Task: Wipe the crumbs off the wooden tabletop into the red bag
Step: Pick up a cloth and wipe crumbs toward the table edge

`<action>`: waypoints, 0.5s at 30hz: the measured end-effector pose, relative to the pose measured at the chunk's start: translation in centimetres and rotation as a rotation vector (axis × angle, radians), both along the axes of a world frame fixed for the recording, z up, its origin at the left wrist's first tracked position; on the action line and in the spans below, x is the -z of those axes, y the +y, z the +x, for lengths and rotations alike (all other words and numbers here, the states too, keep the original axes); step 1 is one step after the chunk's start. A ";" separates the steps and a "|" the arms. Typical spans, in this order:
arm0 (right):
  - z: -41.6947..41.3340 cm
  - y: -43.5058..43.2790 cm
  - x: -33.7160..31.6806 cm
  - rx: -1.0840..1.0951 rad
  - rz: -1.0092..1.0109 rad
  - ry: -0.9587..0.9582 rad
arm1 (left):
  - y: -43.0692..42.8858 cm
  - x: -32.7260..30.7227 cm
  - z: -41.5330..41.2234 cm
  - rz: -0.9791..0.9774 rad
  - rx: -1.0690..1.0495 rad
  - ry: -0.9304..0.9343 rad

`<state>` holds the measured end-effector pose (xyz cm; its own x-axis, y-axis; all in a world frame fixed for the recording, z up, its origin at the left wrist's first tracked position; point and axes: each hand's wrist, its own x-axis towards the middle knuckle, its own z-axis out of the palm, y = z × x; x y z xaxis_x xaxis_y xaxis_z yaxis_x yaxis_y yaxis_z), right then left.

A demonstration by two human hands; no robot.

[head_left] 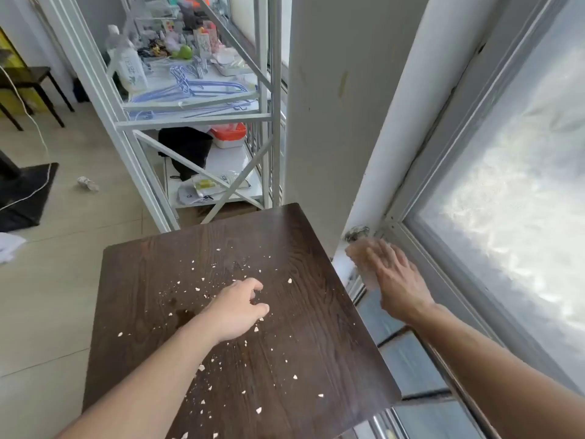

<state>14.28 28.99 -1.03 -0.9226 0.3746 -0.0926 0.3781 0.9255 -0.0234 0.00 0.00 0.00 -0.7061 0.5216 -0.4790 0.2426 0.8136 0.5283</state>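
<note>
A dark wooden tabletop (300, 312) fills the lower middle of the head view, with several pale crumbs (289, 281) scattered over it. My left hand (239, 308) rests on the middle of the table, fingers curled loosely over a few crumbs, nothing visibly held. My right hand (392, 277) is blurred, fingers spread, off the table's right edge by the window sill, just below a shiny metal object (357, 232). No red bag shows near the table.
A frosted window (506, 201) and its frame run along the right. A white metal shelf rack (196, 122) with hangers, bottles, a black bag and a red-and-white container (228, 134) stands behind the table. A crumpled paper (88, 183) lies on the tiled floor at left.
</note>
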 end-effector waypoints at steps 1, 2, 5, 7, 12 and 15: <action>-0.1 0.7 0.5 -0.006 -0.007 -0.038 | 0.1 0.2 -0.1 0.006 -0.009 -0.013; 0.0 1.0 0.9 -0.003 -0.025 -0.015 | 0.0 0.3 -0.4 0.011 -0.025 -0.017; -0.9 2.6 3.3 -0.035 0.009 0.117 | -1.4 1.3 -2.0 0.004 -0.085 -0.009; -2.6 2.5 3.6 -0.051 0.012 0.224 | -3.6 2.2 -3.4 -0.020 -0.175 0.025; -10.0 -3.0 1.6 0.191 -0.439 0.218 | -11.9 5.1 -6.4 -0.142 -0.407 0.042; -14.7 -5.1 1.8 0.341 -0.568 0.166 | -16.5 7.3 -8.2 -0.162 -0.496 0.036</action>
